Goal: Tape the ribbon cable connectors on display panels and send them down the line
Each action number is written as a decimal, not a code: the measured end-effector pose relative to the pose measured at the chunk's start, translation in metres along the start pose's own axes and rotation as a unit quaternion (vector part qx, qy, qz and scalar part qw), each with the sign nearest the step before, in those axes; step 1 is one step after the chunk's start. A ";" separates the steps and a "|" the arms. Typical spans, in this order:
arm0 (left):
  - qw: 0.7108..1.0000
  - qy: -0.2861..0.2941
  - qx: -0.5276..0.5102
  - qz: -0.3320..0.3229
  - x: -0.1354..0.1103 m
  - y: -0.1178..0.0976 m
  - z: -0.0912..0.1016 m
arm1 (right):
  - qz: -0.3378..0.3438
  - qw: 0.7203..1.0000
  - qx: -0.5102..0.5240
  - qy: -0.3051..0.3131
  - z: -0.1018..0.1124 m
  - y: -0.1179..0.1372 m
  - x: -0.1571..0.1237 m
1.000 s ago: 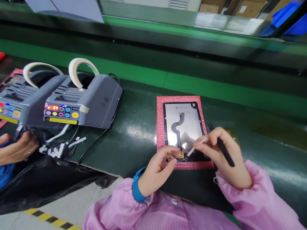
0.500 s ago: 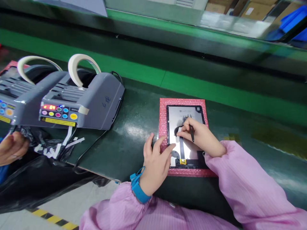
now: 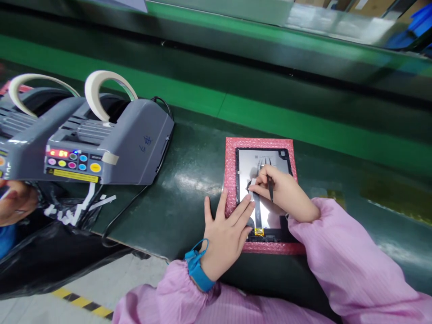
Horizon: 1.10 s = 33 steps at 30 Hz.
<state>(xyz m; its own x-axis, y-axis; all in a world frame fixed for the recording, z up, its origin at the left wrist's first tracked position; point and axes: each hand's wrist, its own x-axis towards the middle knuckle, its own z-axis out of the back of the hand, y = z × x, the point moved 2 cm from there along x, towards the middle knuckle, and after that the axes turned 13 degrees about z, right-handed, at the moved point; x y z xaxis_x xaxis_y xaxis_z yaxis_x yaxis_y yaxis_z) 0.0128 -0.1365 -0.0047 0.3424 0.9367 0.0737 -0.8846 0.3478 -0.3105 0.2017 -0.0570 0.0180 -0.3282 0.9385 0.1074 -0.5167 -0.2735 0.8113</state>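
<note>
A tablet screen panel (image 3: 245,161) lies with its silvery back up on a pink bubble-wrap sheet (image 3: 231,180). My right hand (image 3: 277,185) is over its middle, closed around black tweezers (image 3: 270,190) that point away from me. Its thumb and fingertips press at a small white piece of tape (image 3: 254,182) near the top of the dark flex cable (image 3: 258,215). Fingers spread, my left hand (image 3: 226,236) rests flat across the panel's lower left side, its fingertips close to the tape. A blue strap (image 3: 200,271) circles my left wrist.
Two grey tape dispensers (image 3: 137,144) with white tape rolls stand on the left. Tape scraps (image 3: 69,215) lie on a black plastic bag (image 3: 67,252) in front of them. Another person's hand (image 3: 18,202) is at the far left. A black cable (image 3: 126,209) crosses the green tabletop (image 3: 189,157).
My left hand has come down flatter, its fingers now stretched further over the panel toward the tape. My right hand keeps its place on the tape with the tweezers. The view has shifted slightly.
</note>
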 end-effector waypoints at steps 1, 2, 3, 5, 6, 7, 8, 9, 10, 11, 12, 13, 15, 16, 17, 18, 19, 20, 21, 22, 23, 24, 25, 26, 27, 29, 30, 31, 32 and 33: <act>1.000 0.003 0.002 -0.001 0.000 0.000 0.000 | -0.002 1.000 0.001 0.000 -0.001 0.000 0.000; 1.000 0.006 0.003 0.000 0.000 0.000 0.001 | -0.002 1.000 0.003 0.001 -0.001 -0.001 0.000; 1.000 0.009 0.004 0.002 0.000 -0.001 0.002 | -0.002 1.000 0.004 0.001 -0.002 -0.001 -0.001; 1.000 0.012 0.003 0.003 0.000 -0.001 0.003 | -0.002 1.000 0.003 -0.001 -0.003 -0.001 -0.001; 1.000 0.011 0.001 0.001 0.000 -0.002 0.003 | -0.002 1.000 0.002 -0.003 -0.004 -0.001 -0.001; 1.000 0.010 -0.002 -0.003 0.000 -0.002 0.003 | -0.003 1.000 0.002 -0.006 -0.004 -0.001 -0.001; 1.000 0.009 -0.005 -0.006 0.000 -0.002 0.003 | -0.003 1.000 0.002 -0.009 -0.004 -0.001 -0.001; 1.000 0.009 -0.008 -0.009 0.000 -0.002 0.003 | -0.004 1.000 0.004 -0.012 -0.004 -0.002 0.000; 1.000 0.011 -0.011 -0.009 0.000 -0.002 0.003 | -0.004 1.000 0.009 -0.015 -0.004 -0.003 0.001; 1.000 0.012 -0.013 -0.007 0.000 -0.002 0.003 | -0.002 1.000 0.016 -0.017 -0.004 -0.004 0.002; 1.000 0.013 -0.014 -0.004 0.000 -0.002 0.002 | 0.000 1.000 0.024 -0.018 -0.004 -0.006 0.003; 1.000 0.013 -0.015 -0.002 0.001 -0.002 0.002 | 0.003 0.999 0.034 -0.019 -0.004 -0.008 0.005; 1.000 0.010 -0.018 -0.001 0.001 -0.002 0.002 | 0.010 0.998 0.056 -0.018 -0.004 -0.012 0.008; 1.000 0.007 -0.020 0.000 0.001 -0.002 0.002 | 0.012 0.997 0.069 -0.020 -0.005 -0.014 0.009; 1.000 0.004 -0.023 0.001 0.001 -0.002 0.002 | 0.016 0.996 0.084 -0.021 -0.005 -0.015 0.010; 1.000 0.000 -0.026 0.003 0.000 -0.002 0.002 | 0.019 0.994 0.102 -0.024 -0.005 -0.015 0.010; 1.000 -0.002 -0.030 0.005 0.000 -0.002 0.002 | 0.022 0.992 0.120 -0.029 -0.005 -0.015 0.011; 0.999 -0.004 -0.033 0.008 0.000 -0.002 0.002 | 0.025 0.989 0.139 -0.034 -0.005 -0.014 0.011; 0.999 -0.006 -0.035 0.010 0.000 -0.002 0.002 | 0.025 0.987 0.154 -0.038 -0.004 -0.013 0.011; 0.999 -0.008 -0.036 0.011 0.000 -0.002 0.002 | 0.023 0.985 0.164 -0.042 -0.004 -0.011 0.011; 0.999 -0.009 -0.035 0.012 0.001 -0.003 0.002 | 0.019 0.984 0.172 -0.047 -0.003 -0.010 0.011; 0.999 -0.011 -0.033 0.011 0.001 -0.003 0.003 | 0.014 0.982 0.181 -0.051 -0.002 -0.009 0.010; 0.999 -0.011 -0.031 0.011 0.001 -0.003 0.003 | 0.008 0.980 0.190 -0.053 -0.002 -0.008 0.010; 0.999 -0.011 -0.030 0.010 0.001 -0.003 0.003 | 0.003 0.978 0.202 -0.053 -0.001 -0.008 0.010; 0.999 -0.012 -0.029 0.010 0.001 -0.003 0.003 | -0.002 0.976 0.213 -0.054 -0.001 -0.008 0.010; 0.999 -0.018 -0.030 0.008 0.000 -0.003 0.003 | -0.009 0.971 0.233 -0.052 -0.002 -0.010 0.010; 0.999 -0.023 -0.030 0.007 0.000 -0.003 0.002 | -0.009 0.970 0.237 -0.050 -0.003 -0.011 0.010; 0.999 -0.029 -0.030 0.007 0.000 -0.003 0.002 | -0.007 0.970 0.238 -0.049 -0.003 -0.013 0.009; 0.999 -0.033 -0.029 0.007 0.000 -0.002 0.002 | -0.003 0.971 0.235 -0.050 -0.004 -0.014 0.008; 0.999 -0.034 -0.027 0.006 0.000 -0.002 0.002 | 0.004 0.972 0.231 -0.050 -0.005 -0.015 0.007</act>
<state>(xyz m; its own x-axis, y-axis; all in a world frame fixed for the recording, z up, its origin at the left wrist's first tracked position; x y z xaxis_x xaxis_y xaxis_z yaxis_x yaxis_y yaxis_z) 0.0137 -0.1372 -0.0023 0.3076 0.9421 0.1337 -0.8696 0.3354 -0.3624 0.2033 -0.0476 0.0041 -0.2392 0.9591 0.1510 -0.0967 -0.1783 0.9792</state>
